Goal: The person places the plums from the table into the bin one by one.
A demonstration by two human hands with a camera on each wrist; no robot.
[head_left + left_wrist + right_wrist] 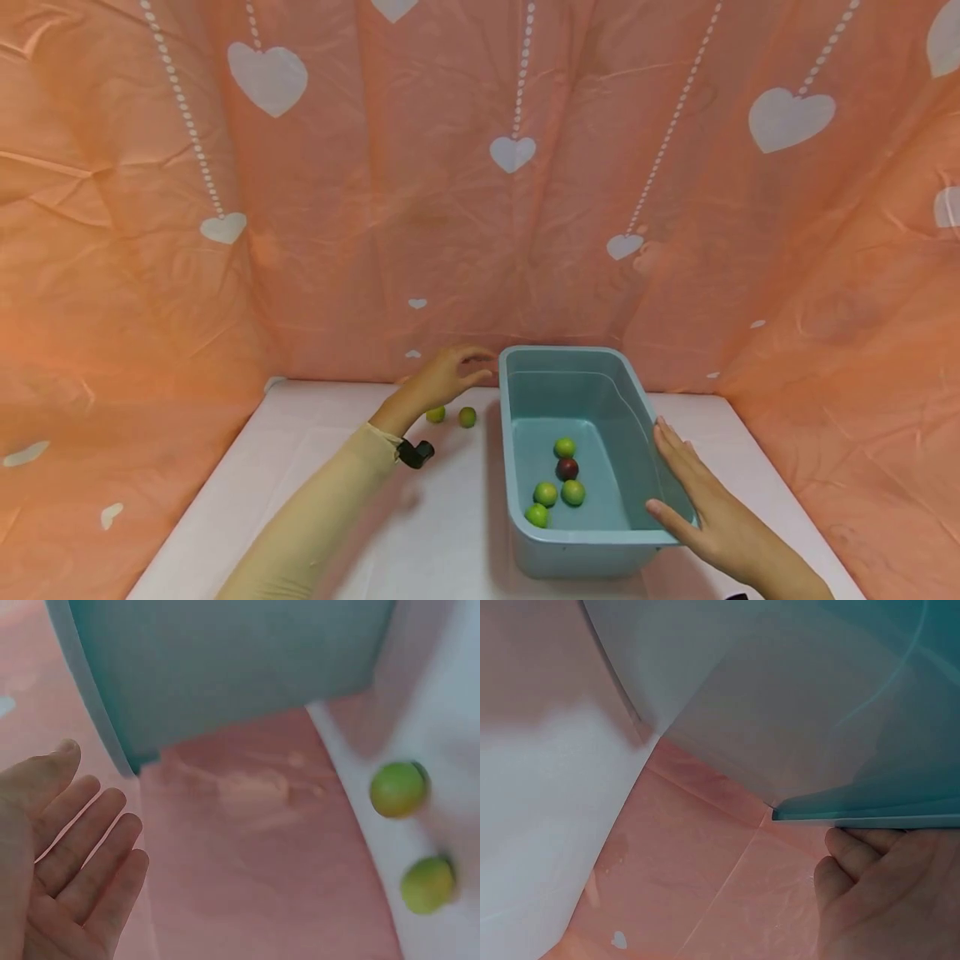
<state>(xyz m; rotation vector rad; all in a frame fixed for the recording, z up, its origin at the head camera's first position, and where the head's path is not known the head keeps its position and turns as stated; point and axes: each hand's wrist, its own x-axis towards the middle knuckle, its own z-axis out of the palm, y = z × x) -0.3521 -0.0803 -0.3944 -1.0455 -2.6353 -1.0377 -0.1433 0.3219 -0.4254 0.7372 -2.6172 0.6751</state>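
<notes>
A teal plastic basin (517, 433) stands on the white table and holds several small green fruits (545, 493) and one dark red fruit (567, 468). Two more green fruits (467, 417) lie on the table just left of the basin; the left wrist view shows them too (397, 789). My left hand (450, 377) hovers above them near the basin's far left corner, empty, with its fingers (82, 855) relaxed and spread. My right hand (693, 492) lies flat along the basin's right rim with straight fingers, thumb at the rim's edge (870, 817).
An orange curtain (375, 208) with white hearts closes in the table at the back and on both sides. A small black device (415, 452) sits at my left wrist. Bare white tabletop (420, 533) lies in front, left of the basin.
</notes>
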